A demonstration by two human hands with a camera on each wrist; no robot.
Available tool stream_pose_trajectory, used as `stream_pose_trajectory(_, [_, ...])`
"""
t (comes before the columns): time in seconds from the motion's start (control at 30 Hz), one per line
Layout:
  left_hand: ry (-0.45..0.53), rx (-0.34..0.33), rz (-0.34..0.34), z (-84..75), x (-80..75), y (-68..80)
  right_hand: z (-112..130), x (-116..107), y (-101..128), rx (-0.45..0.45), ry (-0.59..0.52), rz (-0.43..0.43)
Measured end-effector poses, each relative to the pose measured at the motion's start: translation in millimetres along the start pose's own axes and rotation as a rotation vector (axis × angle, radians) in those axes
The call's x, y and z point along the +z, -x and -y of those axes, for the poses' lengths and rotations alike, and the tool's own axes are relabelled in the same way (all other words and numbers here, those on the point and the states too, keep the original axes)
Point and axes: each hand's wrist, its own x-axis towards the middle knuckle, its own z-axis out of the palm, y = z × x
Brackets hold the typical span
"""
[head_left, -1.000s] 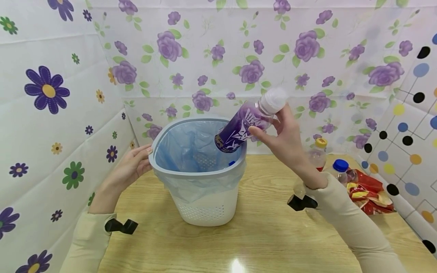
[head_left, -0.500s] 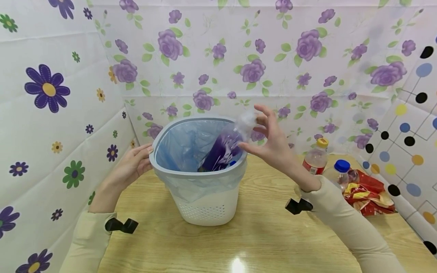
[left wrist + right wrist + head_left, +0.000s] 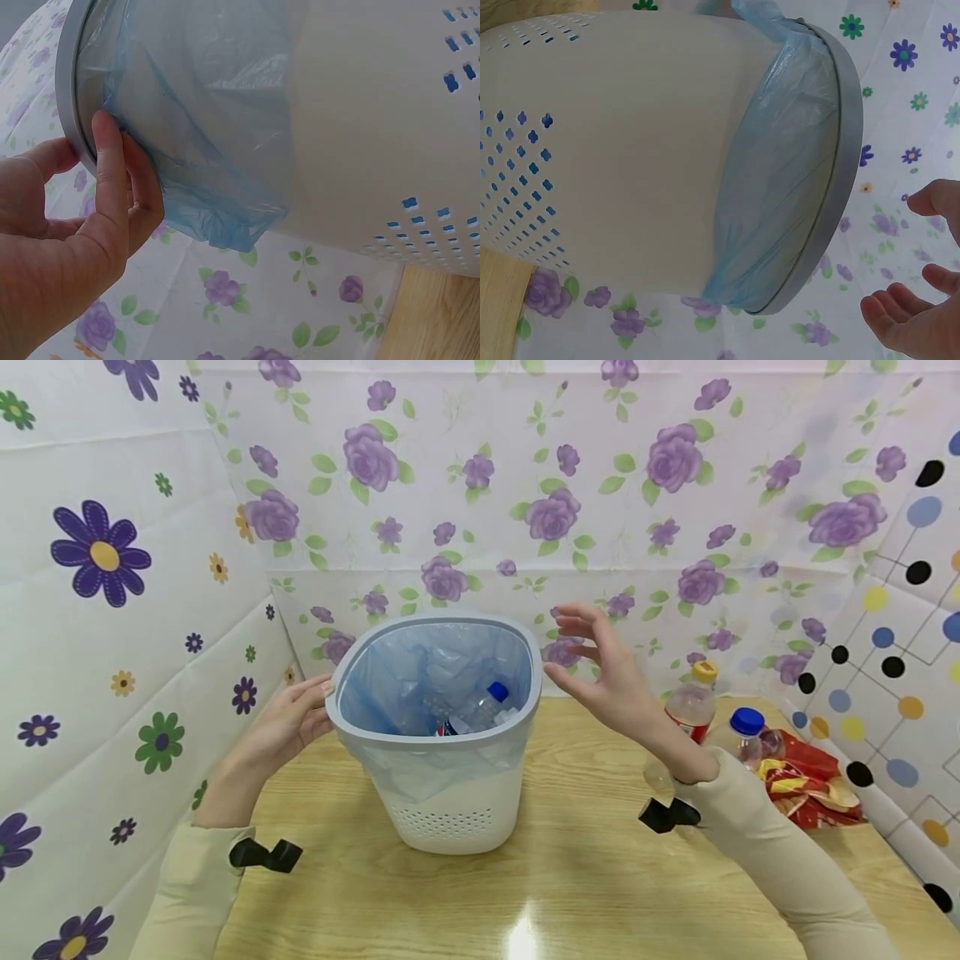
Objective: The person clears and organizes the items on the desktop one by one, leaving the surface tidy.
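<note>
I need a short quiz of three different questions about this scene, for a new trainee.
1. True or false: the right hand grips a bottle.
2. What does the left hand touch?
A. the grey rim of the white perforated plastic bin
B. the red snack wrapper
C. the clear bottle with a yellow cap
3. Fill in: a clear bottle with a ____ cap lies inside the blue plastic liner bag.

Key: 1 false, the hand is open and empty beside the bin; 2 A; 3 blue.
</note>
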Motion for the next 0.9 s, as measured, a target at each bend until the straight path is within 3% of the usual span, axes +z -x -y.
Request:
stream_pose_trajectory(0.4, [0.001, 0.002, 0.004, 0.2, 0.1, -0.1, -11, -11, 15, 0.002, -0.035, -0.045])
stream_pose_trajectory(0.73, [0.012, 0.013, 0.011, 1.7, -0.7, 0.4, -19, -32, 37, 0.056, 0.013, -0.078])
stream_pose_trajectory(0.9, [0.016, 0.015, 0.009, 1.2, -0.5, -0.3, -21, -43, 45, 0.042, 0.054, -0.117])
